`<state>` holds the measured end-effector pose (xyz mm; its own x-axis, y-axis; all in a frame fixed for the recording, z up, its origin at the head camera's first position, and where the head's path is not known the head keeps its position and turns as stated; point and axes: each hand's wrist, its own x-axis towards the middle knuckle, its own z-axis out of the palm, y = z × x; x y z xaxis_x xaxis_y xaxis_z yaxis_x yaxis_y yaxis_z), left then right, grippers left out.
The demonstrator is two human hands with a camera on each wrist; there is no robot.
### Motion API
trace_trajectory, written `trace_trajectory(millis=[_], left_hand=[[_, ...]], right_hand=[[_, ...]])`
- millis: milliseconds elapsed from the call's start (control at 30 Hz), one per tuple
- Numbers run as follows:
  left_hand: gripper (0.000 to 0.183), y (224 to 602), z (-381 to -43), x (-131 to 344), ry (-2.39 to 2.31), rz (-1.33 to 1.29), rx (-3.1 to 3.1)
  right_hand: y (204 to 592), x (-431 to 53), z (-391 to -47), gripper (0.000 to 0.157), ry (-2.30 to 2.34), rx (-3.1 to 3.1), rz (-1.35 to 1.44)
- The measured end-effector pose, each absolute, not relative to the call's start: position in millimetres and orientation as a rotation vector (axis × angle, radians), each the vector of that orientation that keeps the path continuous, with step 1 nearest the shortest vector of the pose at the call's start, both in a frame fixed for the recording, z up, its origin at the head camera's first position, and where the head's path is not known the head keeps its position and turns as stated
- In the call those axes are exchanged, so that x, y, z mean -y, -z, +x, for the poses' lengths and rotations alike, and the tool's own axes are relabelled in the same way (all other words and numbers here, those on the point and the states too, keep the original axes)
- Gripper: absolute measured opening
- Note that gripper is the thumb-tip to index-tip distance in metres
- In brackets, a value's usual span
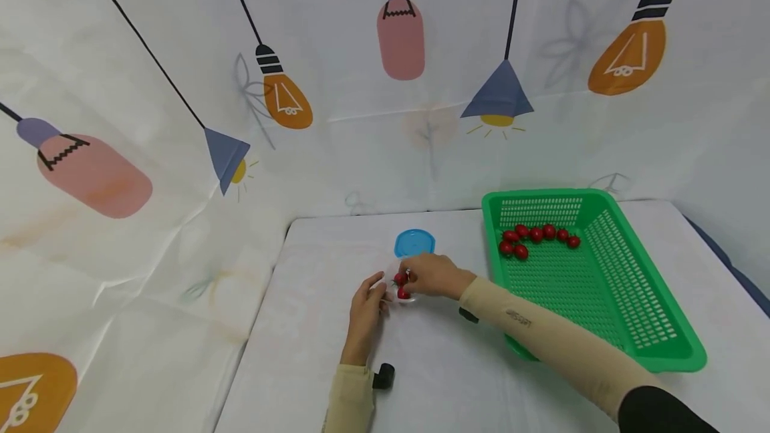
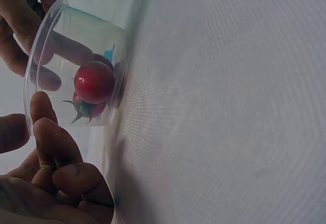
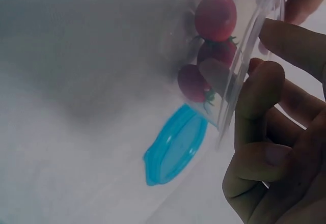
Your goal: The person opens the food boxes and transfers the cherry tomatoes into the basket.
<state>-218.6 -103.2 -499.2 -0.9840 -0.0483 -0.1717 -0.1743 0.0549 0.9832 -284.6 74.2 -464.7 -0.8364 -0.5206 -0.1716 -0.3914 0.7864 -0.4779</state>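
Observation:
A clear plastic cup stands on the white table, with a few red cherry tomatoes at its bottom, some with green stems. My left hand pinches the cup's rim between thumb and forefinger, its other fingers curled beside the wall. From the other side my right hand reaches over the rim. Its fingers dip into the cup close to the tomatoes, and no tomato shows between them. Just beyond the cup lies a blue lid, also visible below the cup in the right wrist view.
A green plastic basket stands to the right, under my right forearm, with several cherry tomatoes grouped near its far left corner. The table meets a printed cloth backdrop at its back and left edges.

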Motion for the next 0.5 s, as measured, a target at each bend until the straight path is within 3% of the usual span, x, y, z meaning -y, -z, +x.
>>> trace_trajectory(millis=[500], left_hand=[[0.039,498,-221,103,-2.111,-0.24,-2.198]], right_hand=[[473,-63,-290,0.019,0.532,-2.641,-0.72]])
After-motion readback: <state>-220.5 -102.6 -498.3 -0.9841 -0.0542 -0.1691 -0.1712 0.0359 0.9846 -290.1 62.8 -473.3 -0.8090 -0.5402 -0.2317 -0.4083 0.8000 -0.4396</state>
